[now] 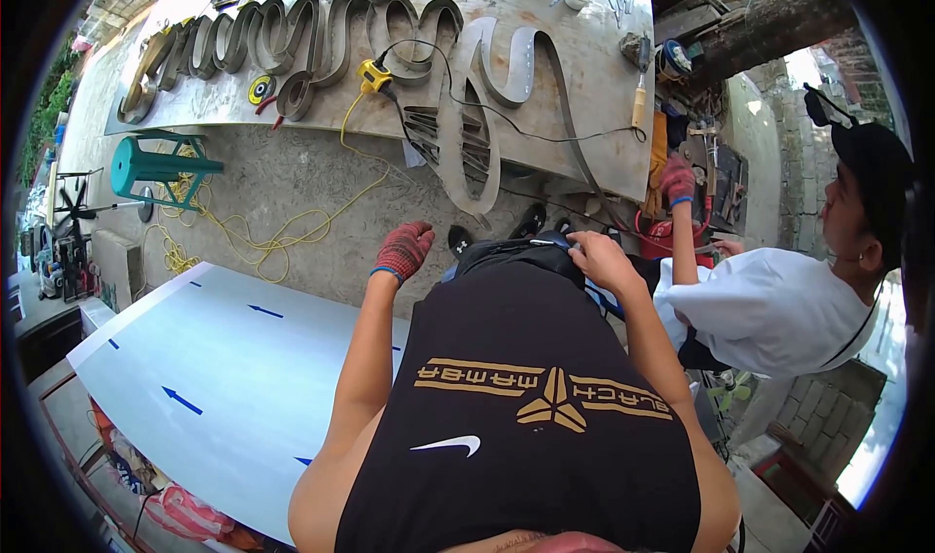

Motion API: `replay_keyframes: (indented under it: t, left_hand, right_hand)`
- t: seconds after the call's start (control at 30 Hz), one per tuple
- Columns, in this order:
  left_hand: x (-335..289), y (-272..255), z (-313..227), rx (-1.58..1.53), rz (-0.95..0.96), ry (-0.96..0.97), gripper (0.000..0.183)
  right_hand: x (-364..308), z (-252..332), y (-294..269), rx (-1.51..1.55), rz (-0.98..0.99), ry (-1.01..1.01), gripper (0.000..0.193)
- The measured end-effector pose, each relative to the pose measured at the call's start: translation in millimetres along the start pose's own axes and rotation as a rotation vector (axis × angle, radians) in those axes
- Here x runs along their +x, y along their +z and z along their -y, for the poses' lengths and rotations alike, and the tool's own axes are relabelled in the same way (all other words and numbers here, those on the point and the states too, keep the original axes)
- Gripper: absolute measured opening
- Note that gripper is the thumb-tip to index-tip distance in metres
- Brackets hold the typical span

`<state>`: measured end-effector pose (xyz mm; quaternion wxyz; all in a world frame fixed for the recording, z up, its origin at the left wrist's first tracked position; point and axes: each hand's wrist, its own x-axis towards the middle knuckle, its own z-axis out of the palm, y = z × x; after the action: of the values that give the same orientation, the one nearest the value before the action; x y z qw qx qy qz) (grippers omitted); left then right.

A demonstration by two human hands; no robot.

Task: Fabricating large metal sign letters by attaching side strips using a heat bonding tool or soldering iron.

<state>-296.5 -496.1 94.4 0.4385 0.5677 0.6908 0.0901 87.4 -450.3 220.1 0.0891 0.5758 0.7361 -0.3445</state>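
My left hand [404,251], in a red knitted glove with a blue cuff, hangs over the concrete floor beside my body. Its fingers are loosely curled and nothing shows in them. My right hand [601,261] is bare and rests at my waist, fingers stretched out beside a black item [536,258] whose kind I cannot make out. Ahead, large metal script lettering [282,41] made of bent strip lies on the metal-topped table [545,17], its near end jutting past the edge. A yellow power outlet box [374,76] sits by the letters with cords attached.
On my right, a person in a white shirt [779,305] reaches with a red-gloved hand [678,179] near a red container [662,236]. A green stool [161,168] and yellow cord [282,241] occupy the floor. A white sheet with blue arrows [234,329] lies at my left.
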Motion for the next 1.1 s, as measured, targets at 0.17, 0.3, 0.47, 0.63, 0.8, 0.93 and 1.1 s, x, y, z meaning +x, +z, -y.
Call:
replay_keyframes:
  t: [0.17, 0.3, 0.47, 0.63, 0.8, 0.93, 1.1]
  left_hand:
    - [2.0, 1.4, -0.4, -0.009, 0.030, 0.013, 0.036]
    - [3.0, 4.9, 3.8, 0.023, 0.018, 0.033, 0.037]
    - [1.3, 3.9, 0.3, -0.018, 0.028, -0.004, 0.036]
    - [2.3, 4.3, 2.9, -0.007, 0.035, 0.047, 0.037]
    - [4.9, 0.9, -0.6, 0.002, 0.041, 0.002, 0.038]
    - [3.1, 1.7, -1.9, 0.007, 0.042, -0.011, 0.037]
    - [2.9, 20.4, 1.7, -0.033, 0.086, 0.005, 0.037]
  right_hand:
    - [-3.1, 1.2, 0.5, -0.007, 0.025, 0.022, 0.036]
    - [-7.0, 5.2, -1.2, -0.015, 0.040, 0.033, 0.037]
    - [-6.7, 2.8, -1.9, -0.019, 0.046, 0.040, 0.037]
    - [-4.8, 5.0, -6.3, -0.026, 0.044, 0.031, 0.037]
    - [-5.3, 6.5, -7.4, -0.022, 0.049, 0.040, 0.037]
    - [-6.1, 7.2, -5.9, -0.022, 0.054, 0.039, 0.036]
    - [-11.6, 6.9, -3.2, 0.011, 0.064, 0.073, 0.036]
